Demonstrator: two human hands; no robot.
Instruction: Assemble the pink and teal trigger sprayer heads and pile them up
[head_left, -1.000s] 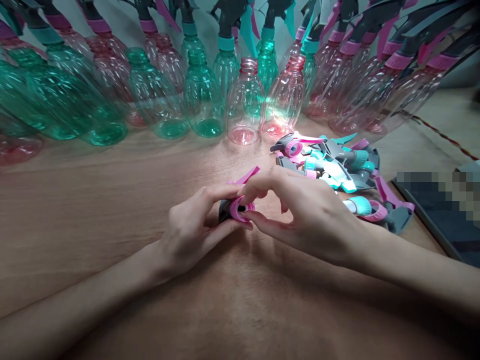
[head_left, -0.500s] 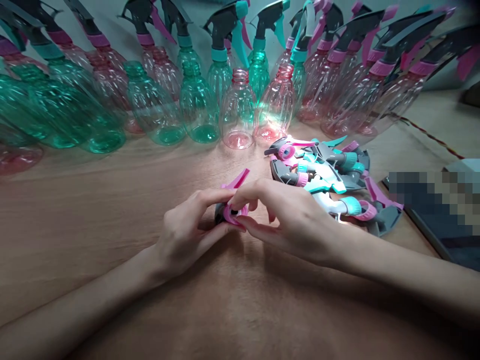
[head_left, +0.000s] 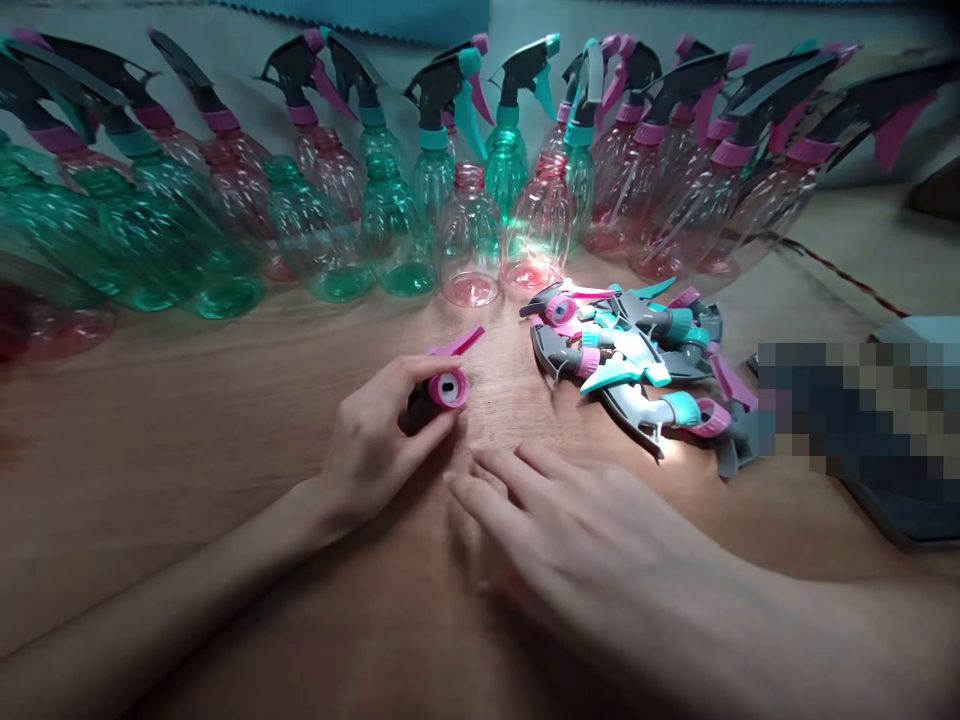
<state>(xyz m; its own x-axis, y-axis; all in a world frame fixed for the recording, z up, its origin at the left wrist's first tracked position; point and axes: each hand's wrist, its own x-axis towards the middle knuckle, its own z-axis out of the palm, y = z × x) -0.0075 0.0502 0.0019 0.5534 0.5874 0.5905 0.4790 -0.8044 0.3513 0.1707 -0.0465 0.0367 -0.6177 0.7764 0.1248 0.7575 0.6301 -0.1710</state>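
My left hand [head_left: 375, 440] is closed round a dark grey trigger sprayer head [head_left: 448, 388] with a pink collar. The collar's opening faces me, showing a white inner ring with a dark slot, and the pink trigger sticks out beyond my fingers. Nearer to me, low over the wooden table, is my right hand [head_left: 570, 530], apart from the sprayer head. Its fingers are stretched forward with nothing visible in them; the thumb side is blurred. To the right lies a pile of loose sprayer heads [head_left: 637, 360], grey with pink or turquoise collars.
Clear-green and clear-pink bottles stand along the back, such as an open pink bottle [head_left: 471, 240] and an open green bottle [head_left: 397, 235]. Others, like a green bottle [head_left: 507, 165], carry sprayer heads. A dark flat device [head_left: 892, 515], partly pixelated, lies at right near a twisted cord [head_left: 840, 265].
My right hand has come off the pink collar and drawn back toward me. The left hand still holds the sprayer head, its collar opening now uncovered. The view has tilted up slightly.
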